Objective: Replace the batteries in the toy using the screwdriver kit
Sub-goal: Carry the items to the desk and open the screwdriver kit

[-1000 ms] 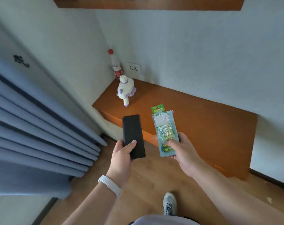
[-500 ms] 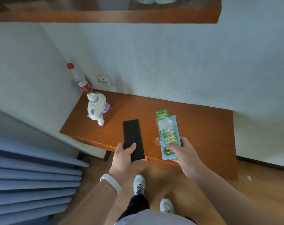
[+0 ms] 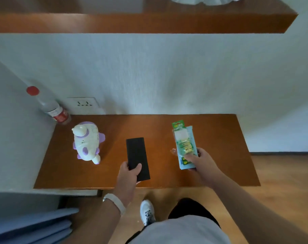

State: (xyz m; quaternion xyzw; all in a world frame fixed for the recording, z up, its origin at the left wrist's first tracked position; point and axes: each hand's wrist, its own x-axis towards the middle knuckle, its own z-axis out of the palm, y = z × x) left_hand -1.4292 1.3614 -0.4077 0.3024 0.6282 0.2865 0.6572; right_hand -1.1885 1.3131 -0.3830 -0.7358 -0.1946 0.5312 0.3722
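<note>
A white and purple toy [image 3: 87,141] stands on the left part of the brown wooden table [image 3: 220,138]. My left hand [image 3: 129,175] grips the near end of a flat black case [image 3: 137,158], the screwdriver kit, over the middle of the table. My right hand [image 3: 201,162] pinches a pack of green batteries [image 3: 184,145] in a blue card with torn plastic wrap, held over the table's right half. Whether the case and pack touch the tabletop is unclear.
A clear bottle with a red cap [image 3: 49,106] leans in the back left corner beside a wall socket [image 3: 83,103]. A wooden shelf [image 3: 149,22] hangs above. Blue curtain folds [image 3: 31,226] sit at the lower left. My shoe [image 3: 147,211] is on the wooden floor.
I have stepped up to the table, so it now lies straight below. Both hands have moved forward over the tabletop and apart, still holding the case and the battery pack.
</note>
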